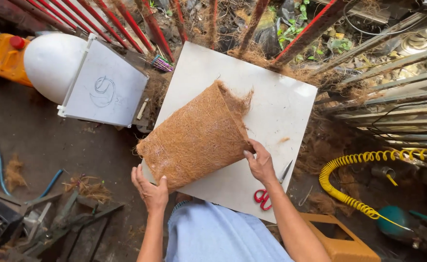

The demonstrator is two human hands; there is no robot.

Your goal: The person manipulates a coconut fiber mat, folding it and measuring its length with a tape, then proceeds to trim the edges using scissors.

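Note:
A brown coconut-fibre sheet rolled into a cone-like pot shape (196, 136) lies on a white square board (276, 106). My left hand (149, 188) grips its near lower edge. At the sheet's right side, my right hand (258, 161) presses on the overlapping seam. Red-handled scissors (267, 191) lie on the board just right of my right wrist.
A white board with a drawn loop (104, 87) and a white rounded object (48, 60) stand at the left, beside an orange container (5, 56). A yellow coiled hose (354, 165) lies to the right. Metal scraps and tools (39, 218) cover the lower left floor. Red bars (140, 22) run behind.

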